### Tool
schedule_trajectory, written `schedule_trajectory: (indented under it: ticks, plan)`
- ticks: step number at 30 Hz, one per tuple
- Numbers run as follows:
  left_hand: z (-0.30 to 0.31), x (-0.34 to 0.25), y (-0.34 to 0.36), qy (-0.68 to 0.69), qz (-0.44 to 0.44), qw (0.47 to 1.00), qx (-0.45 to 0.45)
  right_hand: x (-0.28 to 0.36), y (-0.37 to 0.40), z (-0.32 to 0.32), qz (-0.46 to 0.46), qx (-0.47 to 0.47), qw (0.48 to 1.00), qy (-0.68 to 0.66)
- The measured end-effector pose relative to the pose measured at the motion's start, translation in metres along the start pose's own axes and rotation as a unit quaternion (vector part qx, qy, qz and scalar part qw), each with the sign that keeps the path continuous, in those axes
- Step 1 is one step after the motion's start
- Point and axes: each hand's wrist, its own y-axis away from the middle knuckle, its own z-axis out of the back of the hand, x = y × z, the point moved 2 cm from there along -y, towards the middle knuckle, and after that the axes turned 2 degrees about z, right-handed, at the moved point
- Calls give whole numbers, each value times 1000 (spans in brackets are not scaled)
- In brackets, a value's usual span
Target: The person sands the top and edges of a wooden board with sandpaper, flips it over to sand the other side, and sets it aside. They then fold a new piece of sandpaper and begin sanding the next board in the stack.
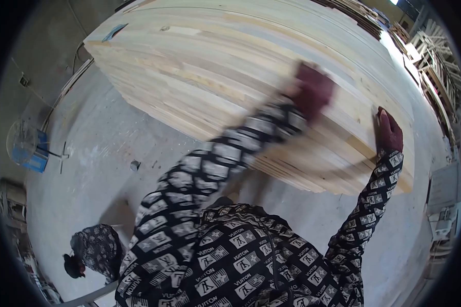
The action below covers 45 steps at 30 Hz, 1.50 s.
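1. Head view: a stack of pale wooden boards (215, 77) is seen resting on the concrete floor (102, 148). Its layered edges face the person, and the boards appear to be laid flat and flush so that the pile bears evenly.
2. The left hand (312, 92), in a dark red glove, is held over the top board of the stack, towards its near edge. It is smeared by motion blur, so it cannot be told whether the fingers are spread or closed, nor whether the wood is touched.
3. The right hand (389, 132), likewise gloved, is laid on the top of the stack at its near right corner. The fingers are extended and kept close together, flat to the wood, with nothing enclosed. The hand is probably placed there to steady or brace against the top board.
4. Both patterned sleeves are stretched out from the torso towards the stack, so the reach is made from its near long side.
5. A blue tag (113, 31) is seen at the far left corner of the stack.
6. Left of the stack, well apart, a fan (24, 146) is stood on the floor.
7. Beyond the stack's right end, wooden frames (438, 66) are piled.
8. Below and left of the stack, a crouched figure (93, 250) in similar patterned clothing is made out.
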Motion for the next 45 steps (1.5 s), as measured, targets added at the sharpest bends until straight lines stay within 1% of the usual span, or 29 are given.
schedule_trajectory:
  ticks: [1, 2, 3, 5, 6, 7, 9, 10, 11, 12, 16, 18, 21, 23, 24, 25, 26, 28, 31, 34, 36, 37, 38, 39, 40, 41, 42, 44, 45]
  plan:
    - [14, 37, 10, -35, 23, 998, 47, -3, -1, 0, 0, -1, 1000, -12]
    - [4, 93, 40, -46, -6, 998, -36, -2, 0, 0, -7, -6, 1000, -14]
    - [32, 134, 65, 103, -18, 988, -116, 2, 2, -1, 1, -2, 1000, -11]
    - [80, 195, 98, -22, 130, 991, -15, 4, 2, 0, 12, 5, 1000, -5]
    - [106, 201, 108, -102, 280, 954, 39, 5, 2, 0, 10, 6, 1000, -6]
    - [106, 221, 122, -119, 337, 933, -41, 7, 3, 0, 7, 8, 1000, -6]
    - [87, 224, 118, -135, 282, 950, -3, 8, 5, -2, 8, 14, 1000, -8]
    - [72, 217, 110, -149, 222, 963, 30, 7, 3, -2, 23, 19, 1000, 9]
    - [40, 192, 100, -167, 88, 976, -110, 7, 2, -1, 39, 24, 999, 27]
    - [-2, 165, 83, -131, 40, 983, -119, 9, 2, -1, 46, 27, 998, 27]
    - [-20, -57, 10, -99, 48, 992, -56, 2, -2, -2, 22, 38, 999, 0]
    - [18, -102, 0, 111, 14, 993, -42, -10, -6, -3, 28, 51, 997, -43]
    - [54, -75, 2, 177, -15, 983, -52, 13, 3, -4, 30, 35, 999, 15]
    - [-126, -5, 51, -95, -93, 985, -107, 9, 3, -4, 22, 38, 999, 7]
    - [-15, 8, 31, -264, 95, 958, 53, 9, 4, -4, 12, 31, 999, 6]
    - [13, 65, 56, 82, 32, 989, -117, 12, 6, -4, 17, 32, 999, 15]
    - [30, 97, 75, -2, 18, 987, -158, 12, 5, -3, 24, 34, 999, 24]
    - [67, 162, 105, -61, 145, 985, -71, 6, 2, -2, 22, 32, 999, 18]
    - [95, 196, 110, -100, 215, 968, -84, 9, 4, -3, 41, 39, 998, 15]
    - [46, 182, 79, -277, 126, 952, -39, 21, 10, -2, 29, 39, 998, 40]
    - [0, 97, 38, -137, 89, 986, 22, 17, 7, -2, 44, 41, 997, 47]
    - [-15, 37, 16, -215, 97, 972, -2, 14, 5, -1, 57, 43, 996, 55]
    - [-20, -26, 1, -639, 40, 766, -66, 13, 4, -1, 63, 45, 995, 55]
    - [-75, -64, -1, -557, 90, 818, -112, 12, 4, -2, 49, 39, 997, 37]
    - [21, -102, -10, -674, 56, 732, -82, 9, 3, -3, 35, 32, 999, 18]
    - [22, -101, -10, -280, 11, 946, -163, 2, 0, -4, 32, 30, 999, -8]
    - [23, -97, -10, 173, -39, 961, -213, 6, 0, -5, 39, 32, 999, -8]
    - [22, -71, -5, 256, -104, 937, -216, 9, 3, -5, 34, 39, 999, -2]
    - [4, -52, 3, 118, -70, 978, -154, 4, 1, -6, 35, 43, 998, -22]
